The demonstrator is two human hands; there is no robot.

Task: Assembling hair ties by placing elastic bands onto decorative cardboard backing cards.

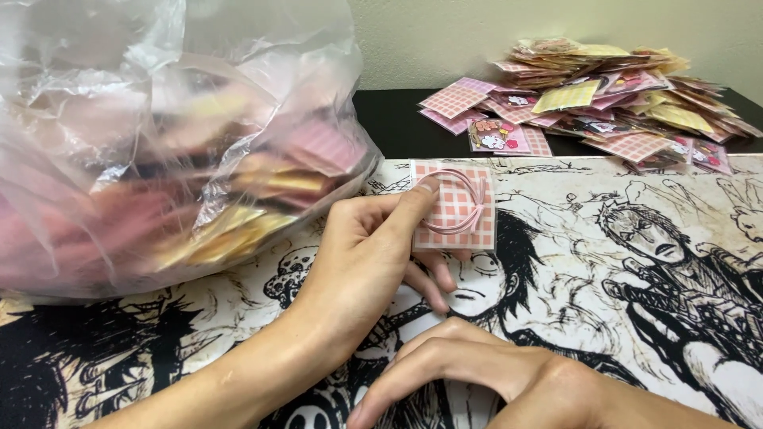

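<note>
My left hand point(373, 254) holds up a small pink checked card packet point(453, 206) with pink hair ties looped across it, my thumb pressed on its top left corner. My right hand point(493, 377) rests low in front, fingers curled down on the printed mat, holding nothing that I can see. The packet is lifted just above the mat point(636, 286), which carries black and cream comic drawings.
A large clear plastic bag point(159, 135) stuffed with pink and yellow packets fills the left side. A heap of similar pink and yellow checked packets point(604, 95) lies on the black table at the back right, by the pale wall.
</note>
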